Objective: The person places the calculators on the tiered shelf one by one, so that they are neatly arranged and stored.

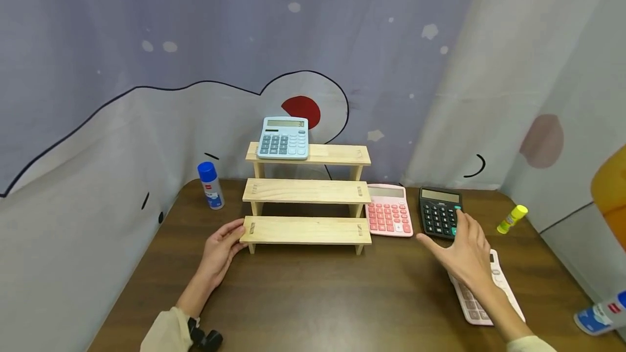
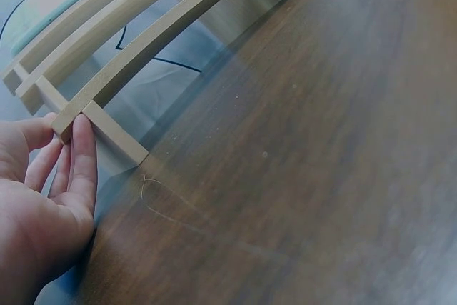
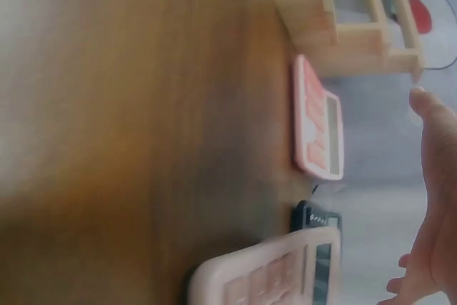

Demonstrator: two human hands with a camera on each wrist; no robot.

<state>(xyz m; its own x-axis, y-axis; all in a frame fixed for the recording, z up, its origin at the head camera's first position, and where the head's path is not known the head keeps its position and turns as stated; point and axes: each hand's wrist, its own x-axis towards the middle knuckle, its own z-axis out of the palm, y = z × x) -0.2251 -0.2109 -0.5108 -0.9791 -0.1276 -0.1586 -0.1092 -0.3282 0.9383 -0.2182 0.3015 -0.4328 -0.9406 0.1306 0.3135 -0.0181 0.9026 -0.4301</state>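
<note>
A three-tier wooden display rack (image 1: 306, 230) stands on the table. My left hand (image 1: 217, 254) pinches the left end of its lowest step, thumb and fingers at the corner, as the left wrist view (image 2: 64, 198) also shows. On the top step leans a light-blue calculator (image 1: 283, 137) with 30 on its display. A pink calculator (image 1: 390, 212) lies just right of the rack, and a black calculator (image 1: 432, 219) beyond it. My right hand (image 1: 467, 254), thumb spread from the fingers and holding nothing, hovers over a pale pink-and-white calculator (image 1: 508, 289), partly hiding it.
A blue-capped bottle (image 1: 211, 186) stands behind my left hand. Toward the right edge are a yellow glue stick (image 1: 512, 219) and another blue-and-white bottle (image 1: 601, 314). A printed curtain (image 1: 195, 124) hangs behind the brown table (image 1: 313, 308).
</note>
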